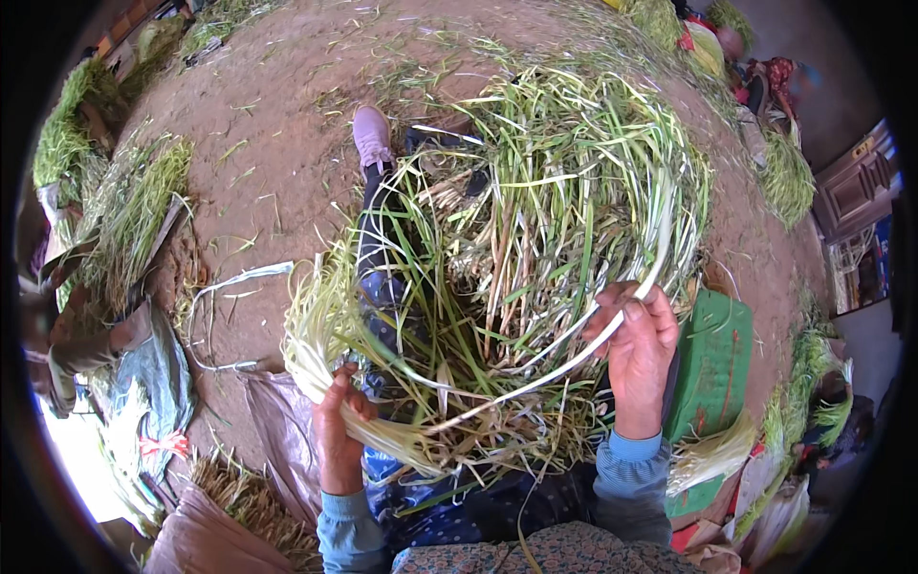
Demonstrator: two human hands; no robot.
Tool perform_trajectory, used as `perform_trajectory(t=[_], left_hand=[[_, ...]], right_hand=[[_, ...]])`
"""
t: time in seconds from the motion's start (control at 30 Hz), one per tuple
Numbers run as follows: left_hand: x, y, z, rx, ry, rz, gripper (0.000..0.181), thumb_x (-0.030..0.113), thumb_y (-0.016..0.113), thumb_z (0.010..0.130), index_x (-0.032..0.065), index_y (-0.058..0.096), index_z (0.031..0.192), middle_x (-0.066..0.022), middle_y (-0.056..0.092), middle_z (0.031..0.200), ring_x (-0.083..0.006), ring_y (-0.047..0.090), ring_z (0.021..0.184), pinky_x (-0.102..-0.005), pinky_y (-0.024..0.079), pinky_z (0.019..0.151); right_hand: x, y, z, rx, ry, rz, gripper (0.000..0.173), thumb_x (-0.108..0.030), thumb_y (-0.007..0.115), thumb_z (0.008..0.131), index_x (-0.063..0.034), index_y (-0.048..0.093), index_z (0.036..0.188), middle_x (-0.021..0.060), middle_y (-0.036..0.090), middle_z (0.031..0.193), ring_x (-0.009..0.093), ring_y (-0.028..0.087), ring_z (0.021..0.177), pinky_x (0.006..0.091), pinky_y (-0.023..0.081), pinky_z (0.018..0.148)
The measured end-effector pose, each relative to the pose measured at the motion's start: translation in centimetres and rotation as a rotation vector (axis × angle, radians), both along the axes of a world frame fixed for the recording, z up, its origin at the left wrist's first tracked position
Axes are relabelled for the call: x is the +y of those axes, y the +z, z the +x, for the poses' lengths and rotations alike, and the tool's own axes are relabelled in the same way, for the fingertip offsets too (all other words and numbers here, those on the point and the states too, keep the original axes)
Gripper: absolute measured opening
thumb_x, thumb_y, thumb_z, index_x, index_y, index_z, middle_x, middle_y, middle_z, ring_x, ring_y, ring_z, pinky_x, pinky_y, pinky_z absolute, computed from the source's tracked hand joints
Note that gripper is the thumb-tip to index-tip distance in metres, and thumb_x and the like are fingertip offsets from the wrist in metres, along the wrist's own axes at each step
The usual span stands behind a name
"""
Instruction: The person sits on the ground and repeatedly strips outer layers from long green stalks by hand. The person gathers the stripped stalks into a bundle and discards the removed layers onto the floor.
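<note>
My left hand (pixel 340 423) is closed around a bunch of pale green-white plant stalks (pixel 312 359), whose ends point down and right over my lap. My right hand (pixel 640 333) pinches one long whitish stalk (pixel 574 369) between thumb and fingers; it curves from beside the left bunch up towards the large heap. Before me lies that heap of long green and white leafy stalks (pixel 574 179), some with brownish stems. Loose, drier leaf scraps (pixel 502 438) lie across my blue dotted apron (pixel 488 509), below and between my hands.
A green block-like object (pixel 710 366) stands at my right, with a pale bunch (pixel 717 448) beside it. Left are a mauve sheet (pixel 283 430), white ties (pixel 240 276) and another person's arm (pixel 100 351). More people and green bundles (pixel 785 172) line the earthen floor (pixel 244 158). My pink shoe (pixel 371 136) is ahead.
</note>
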State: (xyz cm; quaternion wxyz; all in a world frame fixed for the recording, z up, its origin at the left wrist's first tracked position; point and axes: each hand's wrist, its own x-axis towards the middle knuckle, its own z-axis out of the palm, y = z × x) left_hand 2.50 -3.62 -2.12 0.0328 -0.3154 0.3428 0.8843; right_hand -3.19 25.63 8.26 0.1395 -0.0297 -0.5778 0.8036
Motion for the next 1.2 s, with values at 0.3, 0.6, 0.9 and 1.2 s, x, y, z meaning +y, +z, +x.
perform_trajectory(t=[0.3,0.6,0.9,1.2], left_hand=[[4.1,6.2,-0.7,0.279,-0.257,-0.296,0.037,0.010,0.061,0.072,-0.0041,0.053,0.104,-0.0165,0.060,0.098,-0.0251,0.061,0.084,-0.0354,0.049,0.075],[1.0,4.0,-1.2,0.187,-0.159,0.097,0.021,0.017,0.058,0.078,0.0028,0.050,0.091,-0.0147,0.061,0.072,-0.0284,0.060,0.065,-0.0421,0.051,0.067],[-2.9,3.3,-3.2,0.397,-0.065,0.296,0.014,0.016,0.054,0.084,0.0073,0.057,0.094,0.0052,0.040,0.051,-0.0051,0.035,0.041,-0.0202,0.032,0.041],[-10.5,10.1,-5.0,0.792,0.202,0.427,0.033,0.016,0.044,0.090,-0.0044,0.042,0.116,0.0015,0.042,0.062,-0.0038,0.033,0.046,-0.0198,0.035,0.044]], right_hand=[[-11.7,0.7,-4.1,0.058,0.593,0.196,0.013,-0.006,0.050,0.086,0.0020,0.054,0.095,0.0146,0.060,0.093,0.015,0.063,0.071,0.0191,0.051,0.047],[-12.3,-8.3,2.3,-0.089,0.748,0.290,0.031,-0.028,0.044,0.091,0.0003,0.054,0.101,0.0113,0.061,0.080,0.015,0.057,0.070,0.0281,0.045,0.058],[-5.6,-6.3,7.1,-0.051,0.846,0.722,0.018,-0.015,0.060,0.081,-0.0047,0.059,0.095,0.0087,0.063,0.074,0.018,0.062,0.062,0.0293,0.046,0.051],[-2.3,-7.1,8.5,-0.055,0.782,1.076,0.024,-0.021,0.064,0.077,-0.0037,0.058,0.092,0.0086,0.058,0.077,0.021,0.058,0.063,0.0326,0.047,0.053]])
